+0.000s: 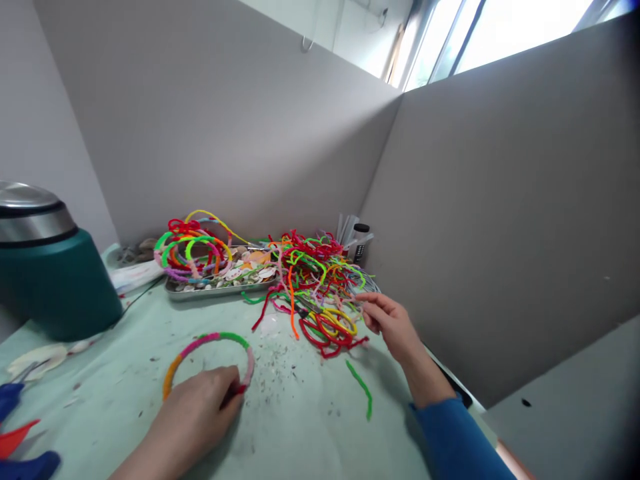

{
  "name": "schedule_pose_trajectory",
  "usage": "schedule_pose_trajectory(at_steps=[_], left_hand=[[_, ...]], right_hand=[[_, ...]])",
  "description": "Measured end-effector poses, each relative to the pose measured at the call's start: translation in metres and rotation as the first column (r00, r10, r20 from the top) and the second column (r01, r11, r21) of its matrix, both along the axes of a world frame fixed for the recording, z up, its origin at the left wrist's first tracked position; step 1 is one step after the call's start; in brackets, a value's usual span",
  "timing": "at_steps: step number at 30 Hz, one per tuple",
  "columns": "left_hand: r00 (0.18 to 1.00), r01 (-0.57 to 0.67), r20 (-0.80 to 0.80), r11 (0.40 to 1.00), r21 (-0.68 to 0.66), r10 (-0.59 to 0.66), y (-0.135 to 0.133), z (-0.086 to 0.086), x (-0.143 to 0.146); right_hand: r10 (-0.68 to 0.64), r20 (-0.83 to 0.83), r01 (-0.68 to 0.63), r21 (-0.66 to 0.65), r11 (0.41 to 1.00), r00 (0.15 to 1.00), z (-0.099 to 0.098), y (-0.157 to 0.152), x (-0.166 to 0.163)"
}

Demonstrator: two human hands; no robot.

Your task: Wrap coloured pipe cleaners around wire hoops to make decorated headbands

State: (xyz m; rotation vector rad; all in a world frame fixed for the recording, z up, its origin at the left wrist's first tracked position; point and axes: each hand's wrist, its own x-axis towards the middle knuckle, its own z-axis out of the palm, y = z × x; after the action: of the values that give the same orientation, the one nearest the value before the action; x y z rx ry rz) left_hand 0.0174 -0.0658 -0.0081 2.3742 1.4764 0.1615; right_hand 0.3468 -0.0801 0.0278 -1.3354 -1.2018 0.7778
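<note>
My left hand (pixel 197 407) rests low on the table, its thumb and fingers closed on a multicoloured ring of pipe cleaners (pixel 220 336). Orange, magenta, green and pink stretches show on the ring; part of it lies behind the hand. At the right edge of a tangled pile of pipe cleaners (pixel 313 257), my right hand (pixel 393 327) has its fingertips pinched together. What they hold is too small to make out. Two pairs of scissors, one with red handles (pixel 313 331) and one with yellow handles (pixel 353 327), lie before the pile. A short green pipe cleaner (pixel 361 387) lies nearer me.
Behind the ring, a metal tray (pixel 220 291) holds shell-like pieces, with coloured hoops (pixel 193 250) on top. A teal flask (pixel 60 280) stands left. Blue-handled tools (pixel 30 467) lie front left. A black-capped bottle (pixel 360 240) is behind the pile. Grey panels (pixel 500 200) enclose the table.
</note>
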Motion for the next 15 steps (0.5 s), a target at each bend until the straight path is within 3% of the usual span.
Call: schedule_pose_trajectory(at_steps=[2, 4, 7, 11, 13, 15], left_hand=[[1.0, 0.002, -0.002, 1.0, -0.004, -0.002, 0.0, 0.001, 0.0], [1.0, 0.004, 0.001, 1.0, -0.009, -0.004, 0.001, 0.0, 0.0], [1.0, -0.001, 0.019, 1.0, -0.019, 0.001, 0.002, -0.002, -0.001], [0.999, 0.003, 0.039, 1.0, -0.019, -0.002, 0.003, -0.006, -0.002], [0.999, 0.006, 0.042, 1.0, -0.019, -0.006, 0.003, -0.005, -0.002], [0.999, 0.005, 0.041, 1.0, -0.023, -0.004, 0.003, -0.004, -0.002]], right_hand=[[0.008, 0.177, -0.002, -0.029, 1.0, 0.984, -0.003, 0.0, 0.004], [0.09, 0.418, -0.055, -0.094, 0.994, 0.904, -0.009, -0.004, 0.003], [0.216, 0.691, -0.138, -0.167, 0.976, 0.69, -0.022, -0.014, -0.007], [0.163, 0.88, -0.126, -0.118, 0.985, 0.446, -0.04, -0.025, -0.022], [0.137, 0.902, -0.115, -0.098, 0.989, 0.41, -0.046, -0.027, -0.024], [0.13, 0.867, -0.134, -0.074, 0.988, 0.481, -0.048, -0.026, -0.022]])
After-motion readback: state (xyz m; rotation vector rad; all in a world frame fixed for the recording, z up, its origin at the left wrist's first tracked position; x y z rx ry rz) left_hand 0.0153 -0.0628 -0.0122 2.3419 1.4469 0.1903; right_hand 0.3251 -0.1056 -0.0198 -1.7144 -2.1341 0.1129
